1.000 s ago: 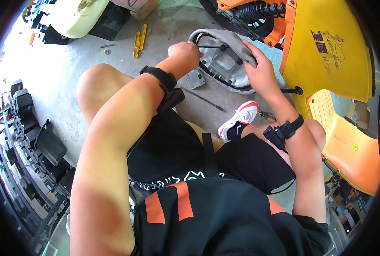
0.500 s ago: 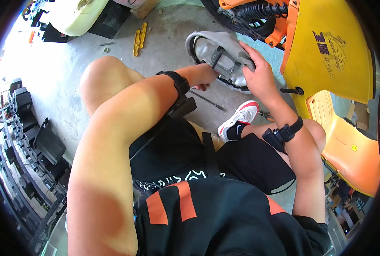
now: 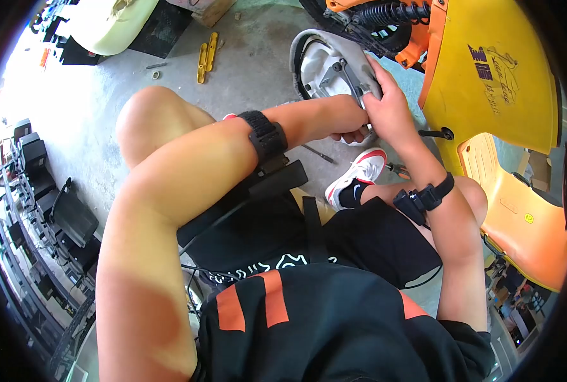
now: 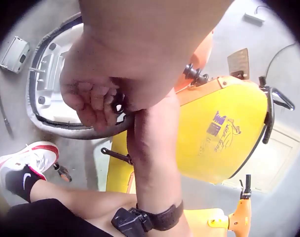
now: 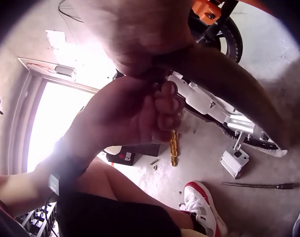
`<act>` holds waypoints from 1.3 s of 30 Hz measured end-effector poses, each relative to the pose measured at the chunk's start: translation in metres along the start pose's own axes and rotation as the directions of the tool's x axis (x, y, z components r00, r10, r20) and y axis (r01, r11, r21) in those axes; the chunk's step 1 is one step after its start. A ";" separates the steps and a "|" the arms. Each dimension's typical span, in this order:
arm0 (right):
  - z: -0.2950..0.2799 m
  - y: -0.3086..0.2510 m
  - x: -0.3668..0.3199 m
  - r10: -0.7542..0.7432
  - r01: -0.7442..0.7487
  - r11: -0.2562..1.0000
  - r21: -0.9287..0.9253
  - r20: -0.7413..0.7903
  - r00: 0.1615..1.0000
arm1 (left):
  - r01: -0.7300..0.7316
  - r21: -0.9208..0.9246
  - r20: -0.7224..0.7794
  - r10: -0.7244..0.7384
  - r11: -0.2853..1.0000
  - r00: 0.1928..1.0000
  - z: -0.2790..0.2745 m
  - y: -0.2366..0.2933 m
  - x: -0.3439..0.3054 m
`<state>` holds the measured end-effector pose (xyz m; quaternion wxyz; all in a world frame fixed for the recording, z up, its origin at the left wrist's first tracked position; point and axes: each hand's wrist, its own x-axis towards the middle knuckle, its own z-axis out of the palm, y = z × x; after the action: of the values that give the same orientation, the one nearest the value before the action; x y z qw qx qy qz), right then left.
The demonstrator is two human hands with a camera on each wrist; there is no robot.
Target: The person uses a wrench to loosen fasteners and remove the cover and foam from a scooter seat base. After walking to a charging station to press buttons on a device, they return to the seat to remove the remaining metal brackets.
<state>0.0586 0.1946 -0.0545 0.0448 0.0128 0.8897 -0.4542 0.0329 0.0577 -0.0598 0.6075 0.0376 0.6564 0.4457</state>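
Note:
An upturned grey scooter seat point(image 3: 315, 60) shows its pale underside, with metal fittings and bolts, in front of the person. At its near right edge, the right hand point(image 3: 389, 113) grips the grey rim. The left hand point(image 3: 352, 116) has its fingers curled round a slim metal wrench point(image 3: 349, 80), which lies across the underside with its far end by a bolt. Both hands are close together in the head view. In the left wrist view, a dark ring end of the wrench point(image 4: 119, 106) pokes out of the fist. The left palm hides most of the handle.
A yellow scooter panel point(image 3: 487, 83) and an orange plastic seat point(image 3: 519, 216) stand at the right. On the floor are a dark rod point(image 3: 318, 154), a small metal box point(image 5: 235, 162), two yellow bars point(image 3: 207, 57) and a white-and-red shoe point(image 3: 360, 175).
The left hand has swung right with the wrench, from the seat's left side across to the right hand. Over the last half second the seat has shifted a little up and right.

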 end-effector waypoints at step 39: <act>0.003 -0.006 0.005 -0.193 0.199 0.980 -0.003 0.238 0.952 | -0.004 0.553 -0.543 0.363 0.833 0.757 -0.091 0.037 -0.083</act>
<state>0.0530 0.1888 -0.0517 0.1055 -0.1304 0.8808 -0.4427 -0.0397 -0.0180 0.0147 0.2710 0.1164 0.9081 0.2973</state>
